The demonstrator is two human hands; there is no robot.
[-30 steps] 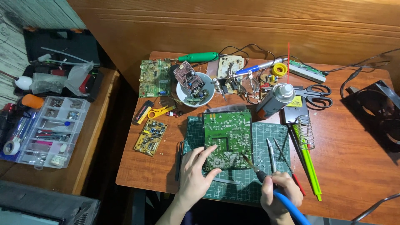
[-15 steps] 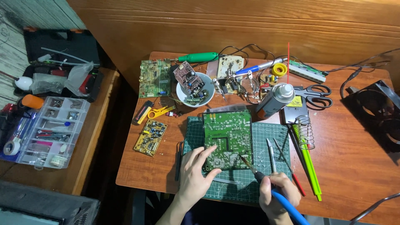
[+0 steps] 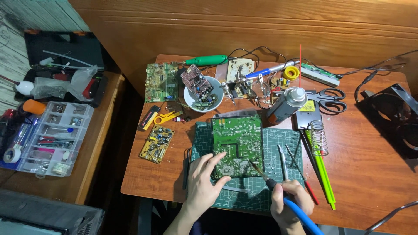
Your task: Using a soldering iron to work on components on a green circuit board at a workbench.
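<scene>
In the lower middle of the frame the green circuit board (image 3: 237,146) lies flat on the green cutting mat (image 3: 244,196), solder side up, just as it lay a second ago; it has not shifted. The left hand (image 3: 204,185) rests on the board's lower left corner with fingers spread and pressed down, the fingertips on the board and the palm over the mat, unchanged from the earlier frames. The right hand (image 3: 289,202), at the lower edge of the frame right of centre, is closed in a pen-like grip around the blue-handled soldering iron (image 3: 272,187). What differs is the iron: its tip, which a second ago pointed at the board's lower right edge from a little farther right, now sits slightly higher and farther left, at or on the board's lower right part; whether it touches the surface cannot be told. The right hand has drifted a touch up and left with it. Just right of the iron, tweezers (image 3: 283,161) lie on the mat, and beyond them a green-handled tool (image 3: 322,174) on the wooden table (image 3: 370,174). Above the board stand a spray can (image 3: 285,104) and a white bowl (image 3: 202,93) holding a small board. None of these has moved.
</scene>
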